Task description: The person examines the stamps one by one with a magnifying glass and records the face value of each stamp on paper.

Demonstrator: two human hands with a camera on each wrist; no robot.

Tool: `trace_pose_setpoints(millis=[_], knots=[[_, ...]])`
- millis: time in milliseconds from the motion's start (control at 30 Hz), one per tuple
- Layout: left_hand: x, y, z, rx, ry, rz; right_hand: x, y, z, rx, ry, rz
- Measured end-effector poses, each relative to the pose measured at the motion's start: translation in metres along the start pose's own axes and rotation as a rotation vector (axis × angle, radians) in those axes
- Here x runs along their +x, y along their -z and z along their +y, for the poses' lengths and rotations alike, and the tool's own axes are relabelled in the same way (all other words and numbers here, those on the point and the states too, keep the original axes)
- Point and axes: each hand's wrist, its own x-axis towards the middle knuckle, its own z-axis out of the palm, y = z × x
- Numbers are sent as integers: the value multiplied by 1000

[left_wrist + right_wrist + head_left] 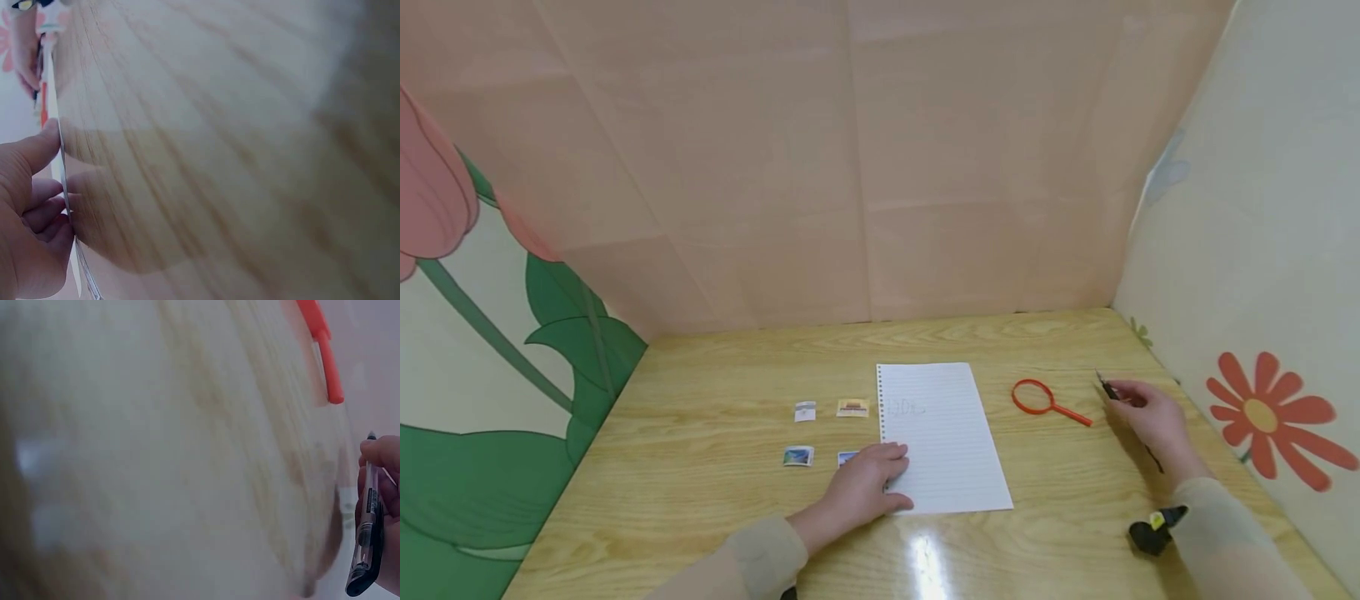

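Note:
My left hand (865,483) rests on the left edge of a lined, perforated sheet of paper (951,450). Faint writing shows near the top left of the sheet. In the left wrist view, that hand's fingertips touch the paper's edge on the tabletop. Over at the right, my right hand (1153,425) holds a pen (369,519) with a clear barrel and black cap end; its tip points up and away from me. A red magnifying glass (1032,397) lies between the sheet and the right hand, its handle toward that hand.
Several small picture cards lie left of the sheet: a pale one (805,411), a yellow-and-red one (852,407), a blue-green one (798,456), and another (847,457) partly behind my left hand. Flower-printed side panels and a pink back sheet (760,167) enclose the wooden table (700,433).

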Motion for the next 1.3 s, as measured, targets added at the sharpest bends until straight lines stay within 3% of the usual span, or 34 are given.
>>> trace_pose_setpoints(millis=[800, 1100, 1200, 1300], knots=[[1, 0, -1, -1, 10, -4, 2, -4, 5, -70, 21, -3], [1, -1, -1, 3, 4, -13, -2, 0, -1, 55, -67, -34], [2, 0, -1, 13, -4, -10, -4, 2, -9, 51, -40, -36], [3, 1, -1, 20, -19, -1, -7, 0, -19, 37, 37, -41]])
